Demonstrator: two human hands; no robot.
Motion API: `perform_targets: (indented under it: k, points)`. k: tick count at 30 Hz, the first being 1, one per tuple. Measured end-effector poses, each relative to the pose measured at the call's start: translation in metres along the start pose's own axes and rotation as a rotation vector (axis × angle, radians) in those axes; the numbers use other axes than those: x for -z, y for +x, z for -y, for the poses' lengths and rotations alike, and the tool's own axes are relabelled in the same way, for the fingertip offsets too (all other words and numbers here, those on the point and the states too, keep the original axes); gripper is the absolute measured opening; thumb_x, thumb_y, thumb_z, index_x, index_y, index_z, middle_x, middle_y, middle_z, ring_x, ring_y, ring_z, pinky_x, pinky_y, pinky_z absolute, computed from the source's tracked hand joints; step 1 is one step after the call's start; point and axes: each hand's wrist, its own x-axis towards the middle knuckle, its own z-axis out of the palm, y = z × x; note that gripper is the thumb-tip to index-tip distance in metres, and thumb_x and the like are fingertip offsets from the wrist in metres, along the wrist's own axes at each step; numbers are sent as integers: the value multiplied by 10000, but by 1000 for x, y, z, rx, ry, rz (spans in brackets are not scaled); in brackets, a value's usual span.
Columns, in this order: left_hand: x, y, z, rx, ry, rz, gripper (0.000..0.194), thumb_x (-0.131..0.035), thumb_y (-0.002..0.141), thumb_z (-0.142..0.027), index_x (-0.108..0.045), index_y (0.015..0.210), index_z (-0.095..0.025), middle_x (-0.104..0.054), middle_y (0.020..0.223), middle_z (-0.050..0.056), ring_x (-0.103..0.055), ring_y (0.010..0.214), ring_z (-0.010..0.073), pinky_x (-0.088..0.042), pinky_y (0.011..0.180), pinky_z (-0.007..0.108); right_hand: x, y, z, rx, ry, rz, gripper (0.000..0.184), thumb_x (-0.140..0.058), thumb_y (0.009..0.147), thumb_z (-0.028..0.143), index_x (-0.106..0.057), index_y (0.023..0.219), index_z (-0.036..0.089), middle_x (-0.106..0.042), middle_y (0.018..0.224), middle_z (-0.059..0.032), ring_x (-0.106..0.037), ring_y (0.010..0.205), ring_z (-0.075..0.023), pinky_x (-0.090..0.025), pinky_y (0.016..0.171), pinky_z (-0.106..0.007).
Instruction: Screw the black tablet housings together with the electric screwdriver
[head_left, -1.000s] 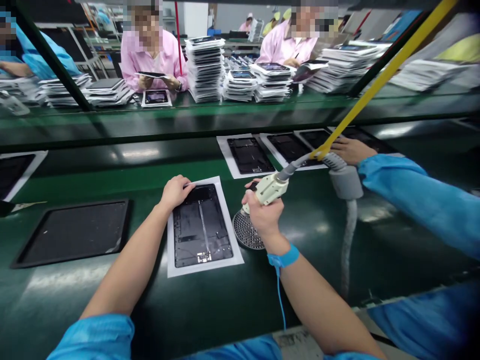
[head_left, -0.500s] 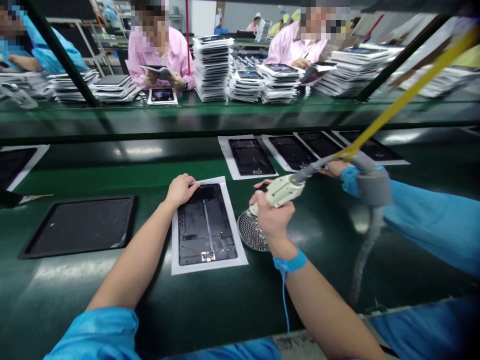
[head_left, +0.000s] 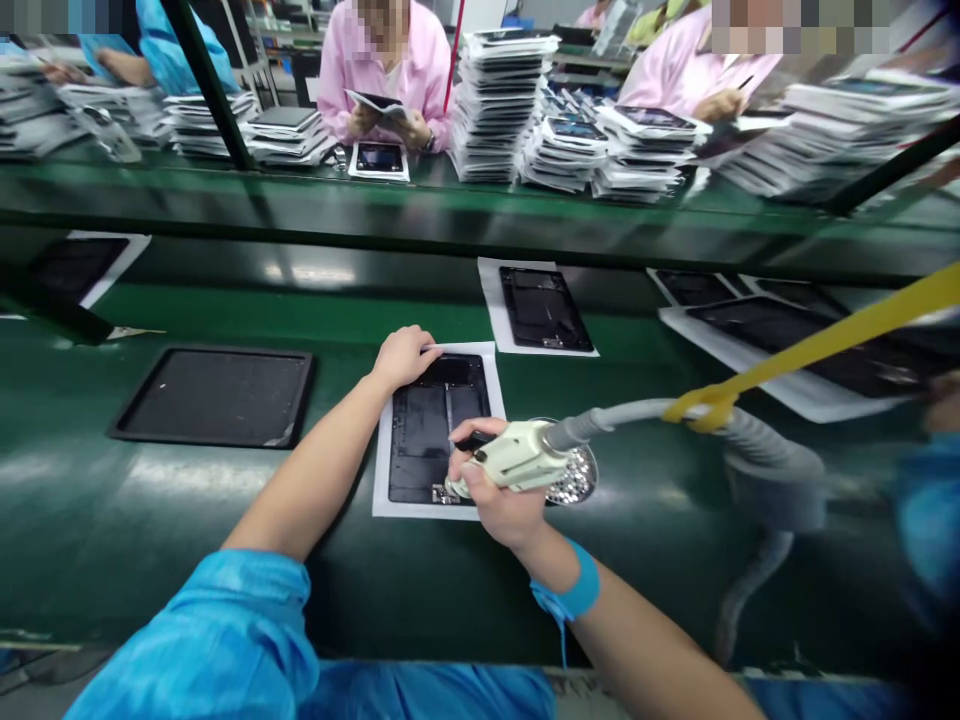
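An open black tablet housing [head_left: 420, 435] lies on a white sheet [head_left: 382, 495] in front of me. My left hand [head_left: 405, 357] grips its upper left edge, thumb over the rim. In my right hand [head_left: 506, 500] is a pale electric screwdriver [head_left: 525, 455], held at a slant with its nose low over the small circuit board [head_left: 442, 493] at the housing's near end. I cannot tell whether the tip touches. Behind the screwdriver, partly hidden, a round metal dish of screws [head_left: 579, 474] stands right of the housing.
A shallow black tray [head_left: 217, 395] lies to the left. Another housing [head_left: 547, 312] sits beyond mine, with several more [head_left: 817, 345] at right near a blurred co-worker's sleeve [head_left: 930, 500]. A yellow strap [head_left: 832, 345] holds up the grey cord [head_left: 622, 412]. Paper-wrapped stacks [head_left: 501, 105] line the far shelf.
My right hand has brought the screwdriver left from above the screw dish to the housing's lower end. At right, a co-worker's arm has drawn back and housings there have shifted. The view has turned.
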Motion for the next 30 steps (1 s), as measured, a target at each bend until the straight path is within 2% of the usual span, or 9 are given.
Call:
perform_targets:
  k: [5, 9, 14, 16, 19, 21, 23, 26, 30]
  points:
    - [-1, 0, 1, -13, -12, -4, 249, -595, 973, -377, -753, 958, -186, -677, 959, 78, -625, 995, 245, -466, 894, 338, -1, 1, -4, -29, 1, -2, 274, -703, 893, 278, -571, 1132, 247, -663, 982, -28, -612, 564, -103, -553, 515, -269]
    - [-1, 0, 1, -2, -28, -10, 237, -598, 969, -376, -743, 987, -190, -674, 995, 86, -617, 1026, 257, -465, 931, 356, -4, 2, 0, -62, 16, 19, 233, -714, 867, 291, -588, 1054, 232, -661, 850, -4, -605, 549, -111, -559, 507, -261]
    - [6, -12, -6, 147, -7, -270, 300, -600, 959, -338, -664, 1202, -175, -630, 1238, 138, -577, 1164, 296, -455, 1003, 406, -7, -1, -5, -57, 2, 34, 258, -725, 855, 280, -606, 1082, 248, -691, 863, -9, -598, 517, -112, -553, 473, -263]
    - [14, -26, -9, 196, 31, -299, 306, -573, 968, -344, -645, 1213, -176, -628, 1240, 144, -591, 1157, 294, -471, 979, 392, -6, -1, -7, -64, 12, 53, 283, -725, 865, 299, -598, 1114, 254, -687, 852, -5, -610, 536, -123, -560, 487, -273]
    - [31, -58, -13, 292, 126, -161, 343, -542, 971, -478, -662, 1101, -185, -670, 1136, 139, -654, 1059, 300, -508, 881, 377, 2, 6, -1, -48, 48, 18, 260, -720, 882, 325, -597, 1100, 253, -678, 850, -2, -620, 551, -130, -557, 483, -274]
    - [44, -82, -15, 403, 206, 9, 461, -512, 946, -620, -671, 981, -189, -706, 1017, 142, -693, 973, 328, -522, 816, 395, 13, 13, 8, 0, 69, -102, 253, -713, 890, 329, -591, 1101, 262, -684, 943, -15, -626, 550, -123, -547, 453, -264]
    - [52, -104, -20, 478, 283, 166, 530, -481, 928, -684, -668, 910, -188, -729, 931, 157, -714, 935, 360, -526, 788, 418, 27, 21, 16, 69, 55, -227, 253, -713, 892, 320, -588, 1105, 265, -682, 987, -19, -634, 547, -118, -541, 440, -257]
    - [51, -125, -28, 469, 331, 259, 431, -417, 993, -535, -664, 950, -183, -753, 943, 173, -731, 947, 361, -529, 785, 417, 45, 29, 19, 138, -23, -331, 231, -707, 893, 319, -599, 1081, 241, -690, 928, -18, -632, 530, -117, -548, 475, -267]
    - [43, -126, -34, 434, 326, 218, 335, -327, 1020, -283, -643, 1050, -175, -758, 1043, 171, -742, 982, 312, -531, 795, 379, 56, 33, 13, 124, -104, -381, 225, -717, 866, 337, -623, 1023, 206, -697, 848, -17, -615, 519, -126, -556, 512, -291]
